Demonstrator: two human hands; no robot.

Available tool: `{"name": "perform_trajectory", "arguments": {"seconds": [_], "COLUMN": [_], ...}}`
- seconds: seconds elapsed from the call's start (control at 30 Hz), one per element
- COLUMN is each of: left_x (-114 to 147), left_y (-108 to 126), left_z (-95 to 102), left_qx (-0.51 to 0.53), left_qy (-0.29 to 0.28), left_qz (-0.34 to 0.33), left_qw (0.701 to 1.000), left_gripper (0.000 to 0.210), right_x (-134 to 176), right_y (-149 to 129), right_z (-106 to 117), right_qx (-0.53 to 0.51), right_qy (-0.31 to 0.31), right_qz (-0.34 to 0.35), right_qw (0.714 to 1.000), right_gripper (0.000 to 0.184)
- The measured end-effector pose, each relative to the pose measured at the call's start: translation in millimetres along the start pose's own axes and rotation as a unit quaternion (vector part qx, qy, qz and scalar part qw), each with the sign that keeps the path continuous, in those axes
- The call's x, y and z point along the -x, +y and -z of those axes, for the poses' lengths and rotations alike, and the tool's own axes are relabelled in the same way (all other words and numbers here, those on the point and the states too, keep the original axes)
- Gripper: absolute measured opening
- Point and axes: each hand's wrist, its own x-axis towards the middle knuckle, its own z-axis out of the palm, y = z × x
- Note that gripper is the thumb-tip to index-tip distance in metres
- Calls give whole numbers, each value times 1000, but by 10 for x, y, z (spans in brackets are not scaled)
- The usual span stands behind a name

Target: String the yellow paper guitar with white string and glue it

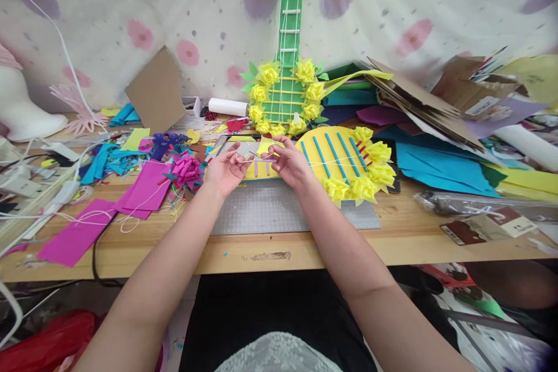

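White string (260, 160) pinched by left hand (227, 171) and right hand (291, 164) | tangling could be caused by slack near yellow paper flowers (363, 187)

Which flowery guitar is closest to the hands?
The yellow guitar, the one with blue sticks, lying on the grey mat by the left hand and right hand. The green guitar stands upright behind it, farther away.

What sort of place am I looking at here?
Probably a craft workspace, at home or in a small studio: a gridded cutting mat on a wooden table, colourful scraps strewn about, and a green guitar-shaped model trimmed with yellow flowers.
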Motion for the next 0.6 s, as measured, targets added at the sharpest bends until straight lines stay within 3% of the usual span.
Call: {"name": "perform_trajectory", "arguments": {"seconds": [0.17, 0.3, 0.4, 0.6], "left_x": [-50, -52, 7, 97], "left_y": [41, 32, -23, -142], "left_z": [-57, -60, -65, -111], "left_qx": [-44, -162, -313, -574], "left_qy": [-4, -8, -23, -94], "left_qz": [-62, -143, -198, -219], "left_qw": [997, 976, 928, 783], "left_gripper": [15, 16, 14, 7], "right_x": [49, 66, 64, 88], "right_y": [-50, -98, -125, -191], "right_z": [31, 64, 75, 44], "right_qx": [42, 83, 96, 164], "right_qy": [-68, -93, -75, -77], "right_qz": [9, 42, 61, 81], "right_qw": [997, 991, 991, 980], "right_gripper": [35, 33, 31, 24]}}
